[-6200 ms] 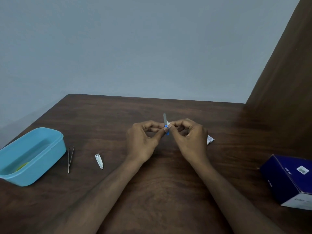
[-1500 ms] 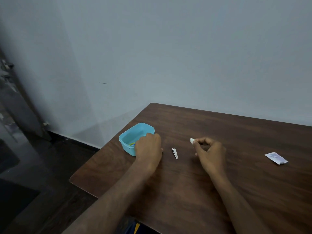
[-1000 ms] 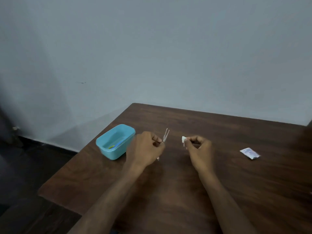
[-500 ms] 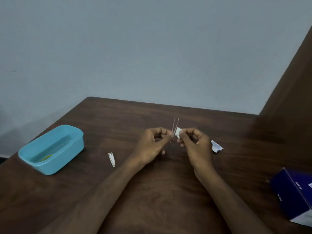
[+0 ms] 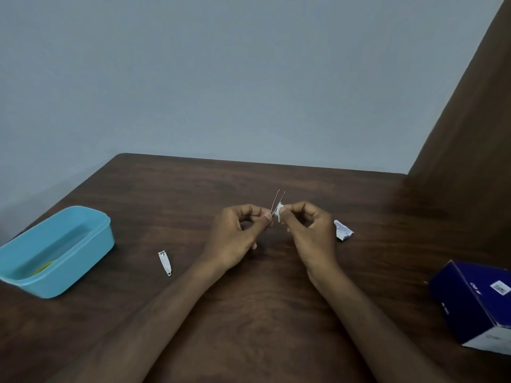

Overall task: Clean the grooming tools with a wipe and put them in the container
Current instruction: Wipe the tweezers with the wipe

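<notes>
Tweezers (image 5: 277, 201) rise from the left hand (image 5: 237, 239) pinch grip, right hand (image 5: 309, 236) pinching wipe (image 5: 280, 212) against them.

One head-worn view looks forward and down across the dark brown wooden table (image 5: 249, 313), close above the person's forearms.

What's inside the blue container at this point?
The blue container shows a yellow-green item low against its near wall. That wall hides the rest of the floor, so other contents cannot be ruled out.
</notes>
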{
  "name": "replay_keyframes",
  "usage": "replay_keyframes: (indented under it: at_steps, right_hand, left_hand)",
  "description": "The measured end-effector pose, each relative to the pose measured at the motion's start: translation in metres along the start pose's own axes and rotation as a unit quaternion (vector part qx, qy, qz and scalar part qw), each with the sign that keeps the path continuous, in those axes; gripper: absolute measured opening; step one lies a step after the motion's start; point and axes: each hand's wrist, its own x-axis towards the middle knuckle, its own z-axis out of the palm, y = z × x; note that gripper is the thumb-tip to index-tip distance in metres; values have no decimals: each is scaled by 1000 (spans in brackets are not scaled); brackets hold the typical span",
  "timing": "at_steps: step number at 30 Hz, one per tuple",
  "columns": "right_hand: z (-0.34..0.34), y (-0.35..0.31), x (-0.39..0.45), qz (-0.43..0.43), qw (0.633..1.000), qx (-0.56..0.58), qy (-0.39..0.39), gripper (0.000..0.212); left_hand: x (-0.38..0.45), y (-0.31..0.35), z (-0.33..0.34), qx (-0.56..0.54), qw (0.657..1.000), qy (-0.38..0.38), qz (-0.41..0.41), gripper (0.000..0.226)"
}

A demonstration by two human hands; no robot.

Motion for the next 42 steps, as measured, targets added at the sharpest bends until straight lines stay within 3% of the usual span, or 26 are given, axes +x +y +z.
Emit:
replay_keyframes:
  at_steps: [4,8,12,16,22,27,32,36,42]
  right_hand:
    - [3,0,-3,3,1000,-7,-27,18]
    - [-1,0,5,19,1000,6,8,15]
    - [-1,-2,-6,35,999,1,-39,17]
    - [-2,-2,0,33,999,1,7,10]
    - [-1,-2,-2,35,999,-25,-22,14]
    - [-10,-6,2,-91,984,-141,55,15]
    - [-9,-12,-5,-238,947,-218,-4,16]
    - [-15,-7,2,-263,934,-243,3,15]
    - [-15,-5,-1,-328,901,-284,-17,11]
  left_hand:
    - [-3,-3,-2,22,999,-7,22,15]
    - [-5,-3,1,57,997,-32,50,19]
    - [-4,-3,0,70,996,-8,50,17]
    - [-7,-1,1,83,995,-11,54,17]
    - [-5,-1,0,57,998,-11,39,17]
    - [-1,-2,1,25,999,15,16,17]
    - [-3,-3,0,53,998,-17,35,9]
    - [-2,-7,0,66,996,-19,50,17]
    - [-4,-5,1,37,999,9,26,4]
